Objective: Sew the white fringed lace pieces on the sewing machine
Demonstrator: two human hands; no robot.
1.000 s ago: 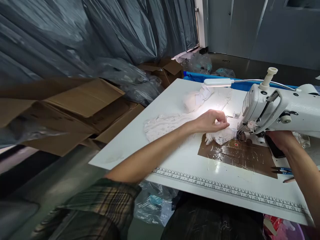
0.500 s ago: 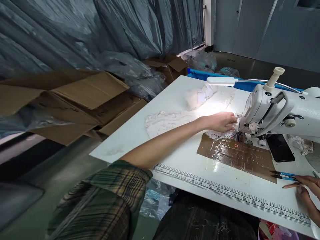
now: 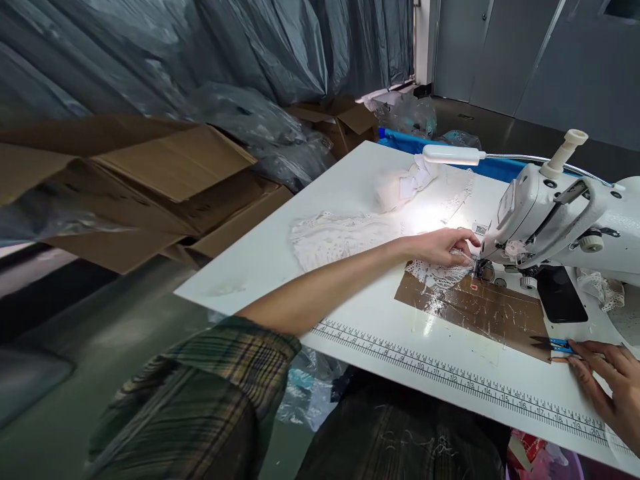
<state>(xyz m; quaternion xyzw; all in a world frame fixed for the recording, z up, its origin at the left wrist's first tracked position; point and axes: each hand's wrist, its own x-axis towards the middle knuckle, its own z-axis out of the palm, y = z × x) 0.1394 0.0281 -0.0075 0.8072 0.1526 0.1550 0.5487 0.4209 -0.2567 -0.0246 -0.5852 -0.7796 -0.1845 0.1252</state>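
My left hand [image 3: 445,247] reaches across the table to the sewing machine [image 3: 540,213], its fingers bent and closed on a piece of white lace [image 3: 440,275] beside the presser foot [image 3: 477,268]. The lace lies partly over a brown taped sheet [image 3: 470,310]. At the right front, my right hand [image 3: 610,377] has its fingers closed around the handles of blue thread snips [image 3: 560,345], blades pointing left. More white lace fabric [image 3: 340,237] spreads out to the left of the machine, partly behind my left forearm.
A lamp [image 3: 453,155] lights the sewing area. A black phone [image 3: 563,297] lies beneath the machine arm, near a lace scrap [image 3: 603,290]. A printed ruler [image 3: 450,380] runs along the table's front edge. Open cardboard boxes [image 3: 175,167] and plastic bags [image 3: 265,127] stand left of the table.
My right hand has moved left and closed on the snips. Under my left hand, the lace has shifted toward me and covers more of the brown sheet. The view has shifted slightly.
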